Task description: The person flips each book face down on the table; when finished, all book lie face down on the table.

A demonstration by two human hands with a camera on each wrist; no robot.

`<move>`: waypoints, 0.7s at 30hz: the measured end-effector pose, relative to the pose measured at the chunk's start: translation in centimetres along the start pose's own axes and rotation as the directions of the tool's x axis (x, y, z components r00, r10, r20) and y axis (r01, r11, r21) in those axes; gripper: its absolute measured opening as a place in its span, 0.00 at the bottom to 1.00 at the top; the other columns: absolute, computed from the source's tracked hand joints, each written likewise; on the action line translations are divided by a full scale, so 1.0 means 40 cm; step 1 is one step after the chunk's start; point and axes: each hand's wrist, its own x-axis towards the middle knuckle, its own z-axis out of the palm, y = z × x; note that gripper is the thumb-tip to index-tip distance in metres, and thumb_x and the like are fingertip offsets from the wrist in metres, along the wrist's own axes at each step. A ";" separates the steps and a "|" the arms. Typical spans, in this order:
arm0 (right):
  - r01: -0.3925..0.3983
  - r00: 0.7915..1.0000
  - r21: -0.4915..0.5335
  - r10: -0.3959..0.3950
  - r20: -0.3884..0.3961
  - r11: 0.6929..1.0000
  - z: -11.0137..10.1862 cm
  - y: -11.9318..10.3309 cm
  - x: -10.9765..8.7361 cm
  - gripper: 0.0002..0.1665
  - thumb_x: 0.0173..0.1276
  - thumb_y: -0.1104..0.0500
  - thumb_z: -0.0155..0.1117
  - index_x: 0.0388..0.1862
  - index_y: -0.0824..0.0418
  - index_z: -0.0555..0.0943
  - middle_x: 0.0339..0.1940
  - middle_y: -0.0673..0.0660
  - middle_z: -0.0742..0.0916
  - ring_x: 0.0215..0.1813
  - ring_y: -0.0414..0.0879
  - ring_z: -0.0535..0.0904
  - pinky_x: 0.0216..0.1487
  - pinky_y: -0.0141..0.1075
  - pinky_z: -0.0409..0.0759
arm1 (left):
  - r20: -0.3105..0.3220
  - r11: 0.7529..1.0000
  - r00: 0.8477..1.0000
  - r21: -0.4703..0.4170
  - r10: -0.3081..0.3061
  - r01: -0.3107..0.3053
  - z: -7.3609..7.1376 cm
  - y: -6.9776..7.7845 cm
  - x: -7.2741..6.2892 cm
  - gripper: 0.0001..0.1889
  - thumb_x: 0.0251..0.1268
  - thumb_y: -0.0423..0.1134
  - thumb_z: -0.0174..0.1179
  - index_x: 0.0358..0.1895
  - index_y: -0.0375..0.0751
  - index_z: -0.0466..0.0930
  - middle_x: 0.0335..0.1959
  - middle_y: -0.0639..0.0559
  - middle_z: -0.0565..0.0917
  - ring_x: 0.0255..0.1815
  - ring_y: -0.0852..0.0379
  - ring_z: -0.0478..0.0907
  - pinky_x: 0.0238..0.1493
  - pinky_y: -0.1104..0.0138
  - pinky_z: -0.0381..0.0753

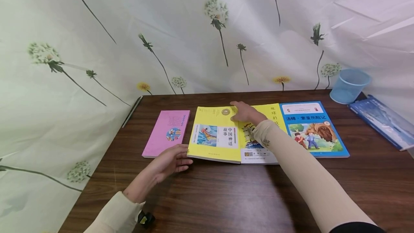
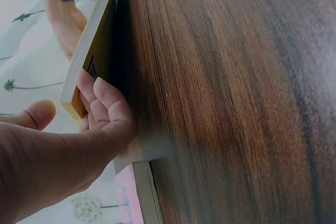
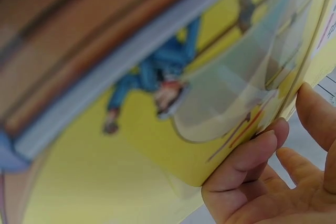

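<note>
A yellow book with a small blue picture (image 1: 207, 135) has its near left corner raised from the table. My left hand (image 1: 173, 159) is at that corner, with fingers (image 2: 113, 100) under the book and the thumb apart from it. At the far right corner of the same book, my right hand (image 1: 244, 112) rests across the edge it shares with a second yellow book, which bears a sailing ship (image 1: 258, 155). The right fingertips (image 3: 244, 153) touch the yellow covers close to the top edge. My right forearm hides part of the ship book.
A pink book (image 1: 165, 132) lies to the left, and a blue picture book (image 1: 315, 128) adjoins the ship book. Farther right are a light blue cup (image 1: 347, 87) and a wrapped blue item (image 1: 383, 119). A flowered sheet (image 1: 191, 42) hangs behind the wooden table (image 1: 207, 197).
</note>
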 end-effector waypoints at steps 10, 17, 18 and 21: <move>-0.022 1.000 0.000 0.022 0.010 1.000 -0.001 -0.005 -0.007 0.47 0.69 0.49 0.65 0.82 0.46 0.53 0.79 0.59 0.63 0.56 0.56 0.79 0.60 0.49 0.81 | -0.008 1.000 1.000 -0.012 -0.008 0.008 0.006 0.011 0.000 0.22 0.77 0.45 0.49 0.67 0.41 0.64 0.51 0.47 0.80 0.47 0.53 0.83 0.51 0.61 0.80; -0.016 1.000 -0.008 0.016 0.008 1.000 0.000 -0.003 -0.002 0.47 0.69 0.49 0.65 0.82 0.47 0.54 0.80 0.60 0.63 0.57 0.56 0.78 0.62 0.49 0.79 | -0.006 1.000 1.000 -0.009 0.004 -0.004 0.006 0.016 -0.002 0.21 0.77 0.44 0.50 0.66 0.41 0.64 0.49 0.49 0.81 0.47 0.53 0.83 0.49 0.63 0.81; -0.012 1.000 -0.009 0.012 0.007 1.000 0.000 -0.003 -0.003 0.47 0.70 0.49 0.65 0.82 0.47 0.54 0.80 0.60 0.62 0.58 0.56 0.78 0.62 0.50 0.79 | -0.010 1.000 1.000 -0.012 0.006 -0.006 0.006 0.016 -0.002 0.21 0.76 0.44 0.50 0.66 0.41 0.64 0.49 0.49 0.81 0.47 0.53 0.83 0.49 0.63 0.81; 0.003 1.000 -0.014 -0.003 0.000 1.000 -0.002 -0.003 -0.006 0.46 0.70 0.49 0.64 0.82 0.48 0.54 0.80 0.61 0.62 0.60 0.57 0.76 0.65 0.51 0.77 | -0.005 1.000 1.000 -0.002 0.014 -0.014 0.005 0.017 -0.002 0.21 0.77 0.44 0.50 0.66 0.40 0.63 0.49 0.49 0.81 0.47 0.54 0.83 0.49 0.63 0.81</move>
